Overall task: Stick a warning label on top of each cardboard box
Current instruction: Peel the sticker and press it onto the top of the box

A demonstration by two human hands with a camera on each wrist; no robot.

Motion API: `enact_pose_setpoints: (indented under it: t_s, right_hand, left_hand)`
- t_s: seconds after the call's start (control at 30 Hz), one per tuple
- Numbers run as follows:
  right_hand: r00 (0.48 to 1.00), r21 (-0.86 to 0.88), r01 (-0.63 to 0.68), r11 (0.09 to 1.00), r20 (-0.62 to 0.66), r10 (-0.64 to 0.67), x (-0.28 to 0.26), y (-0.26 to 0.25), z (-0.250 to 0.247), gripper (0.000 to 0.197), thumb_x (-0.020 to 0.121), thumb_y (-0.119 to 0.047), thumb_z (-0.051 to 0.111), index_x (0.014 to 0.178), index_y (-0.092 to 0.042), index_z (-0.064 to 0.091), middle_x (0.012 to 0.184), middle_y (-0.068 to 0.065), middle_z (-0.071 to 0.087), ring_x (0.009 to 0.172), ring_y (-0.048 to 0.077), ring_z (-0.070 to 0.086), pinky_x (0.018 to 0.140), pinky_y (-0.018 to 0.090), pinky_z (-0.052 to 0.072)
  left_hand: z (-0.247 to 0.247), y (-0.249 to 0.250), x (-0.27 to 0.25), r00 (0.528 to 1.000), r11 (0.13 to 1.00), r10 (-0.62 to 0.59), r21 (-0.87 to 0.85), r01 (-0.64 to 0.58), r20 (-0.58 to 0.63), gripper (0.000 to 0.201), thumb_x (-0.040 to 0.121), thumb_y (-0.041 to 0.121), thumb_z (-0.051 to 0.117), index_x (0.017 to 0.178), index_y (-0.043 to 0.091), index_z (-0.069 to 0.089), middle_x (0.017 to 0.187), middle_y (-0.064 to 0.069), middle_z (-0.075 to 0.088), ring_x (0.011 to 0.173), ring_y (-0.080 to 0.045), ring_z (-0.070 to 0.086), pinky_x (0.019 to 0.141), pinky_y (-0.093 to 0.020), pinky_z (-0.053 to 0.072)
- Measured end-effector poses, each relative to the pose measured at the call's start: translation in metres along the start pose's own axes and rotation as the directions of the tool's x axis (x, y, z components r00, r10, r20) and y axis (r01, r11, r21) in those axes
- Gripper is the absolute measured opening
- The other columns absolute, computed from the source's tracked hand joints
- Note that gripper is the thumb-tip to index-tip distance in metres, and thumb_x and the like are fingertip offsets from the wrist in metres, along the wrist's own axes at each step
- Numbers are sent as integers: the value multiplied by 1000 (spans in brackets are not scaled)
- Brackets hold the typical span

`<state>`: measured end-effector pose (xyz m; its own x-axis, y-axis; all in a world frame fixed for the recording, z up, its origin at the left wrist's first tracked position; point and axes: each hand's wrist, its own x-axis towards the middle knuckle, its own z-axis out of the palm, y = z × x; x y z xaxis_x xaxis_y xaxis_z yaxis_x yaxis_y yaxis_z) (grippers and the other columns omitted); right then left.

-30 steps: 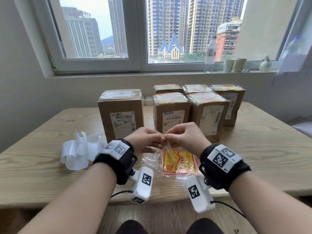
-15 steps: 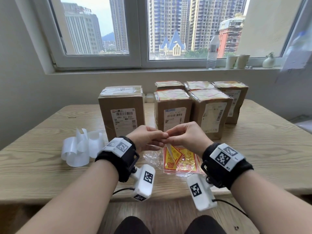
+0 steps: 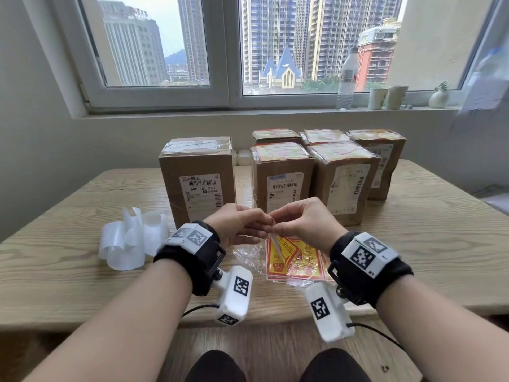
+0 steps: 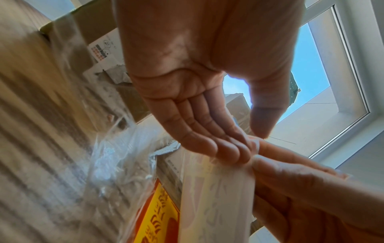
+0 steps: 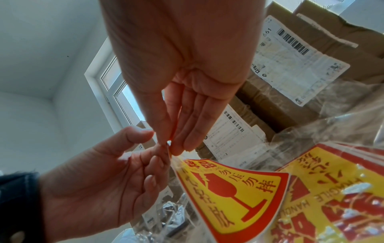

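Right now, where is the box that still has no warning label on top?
In the head view, the unlabelled box stands left of the five labelled boxes, behind the left hand.

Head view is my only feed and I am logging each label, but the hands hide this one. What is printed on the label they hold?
Observer: The right wrist view shows the warning label face on. It is yellow with a red border and a red cracked wine glass.
Operator: Where do they hold it?
Observer: At its top corner. The right hand and the left hand both pinch it there.
Operator: Is the backing off?
Observer: I cannot tell. The left wrist view shows only the label's plain white back.
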<state>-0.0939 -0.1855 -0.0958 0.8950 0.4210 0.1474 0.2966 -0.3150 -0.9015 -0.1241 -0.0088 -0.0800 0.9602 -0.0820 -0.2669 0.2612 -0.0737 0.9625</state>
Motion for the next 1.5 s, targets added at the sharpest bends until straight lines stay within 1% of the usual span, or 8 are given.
enact_pose_setpoints:
  t_s: [0.27,0.37,0.6,0.83,1.07,1.2,1.33,1.5]
  right_hand:
    - [1000,-29,12,1000,2,-12,2,2,1,21,75,-9,80,96,-15,78,86,1,77,86,16,74,85,41,59]
    - [1000,-33,11,999,7,-11,2,3,3,22,75,-7,79,96,-15,78,87,0,78,86,16,74,85,41,59]
    - [1000,-38,16,999,-4,-16,1,2,4,22,75,-10,80,96,-15,79,85,0,77,84,14,73,83,38,60]
    - [1000,-23,0,1000,9,0,0,-2,3,24,76,-9,80,99,-12,77,89,2,77,86,15,73,84,36,60]
    - [1000,81,-17,997,-2,17,-4,-5,3,15,81,-16,76,95,-11,77,87,9,77,87,23,73,84,38,60]
    - [999,132,-36,991,-20,39,-5,-7,3,19,84,-20,72,97,-7,75,87,11,76,84,21,74,80,35,60]
    - [997,180,-65,982,-29,71,-6,-6,2,20,81,-19,75,94,-4,75,86,12,76,83,23,74,77,33,61]
    - [995,221,-90,971,-26,98,-6,-7,3,14,80,-14,76,90,-4,75,81,13,76,75,21,74,70,28,61]
  left_hand:
    - [2,0,0,999,1000,-8,-2,8,-42,12,83,15,71,80,3,73,66,-6,70,52,-10,65,53,-19,55]
    - [3,0,1,998,1000,-4,9,4,-60,12,83,12,70,81,1,72,64,-5,70,50,-9,64,51,-17,55]
    - [-2,-4,2,1000,1000,8,4,-8,-16,8,84,10,69,79,5,72,65,-3,72,53,-7,66,55,-17,55]
    - [-6,-5,3,999,1000,27,-1,-27,24,7,86,11,67,83,7,72,71,-3,73,59,-6,68,56,-17,55]
    - [-8,-5,3,997,998,65,24,-66,48,9,85,14,68,90,7,71,77,-3,72,64,-5,68,57,-15,52]
    - [-8,-6,5,995,995,88,47,-91,55,11,85,17,69,91,9,72,82,-4,71,67,-5,68,56,-14,49]
    - [-7,-7,5,993,992,100,72,-104,67,12,84,19,71,92,10,73,83,-4,72,68,-5,67,54,-12,47]
    - [-7,-7,7,992,988,103,107,-110,71,8,82,21,72,87,15,75,79,0,73,68,-4,67,53,-11,45]
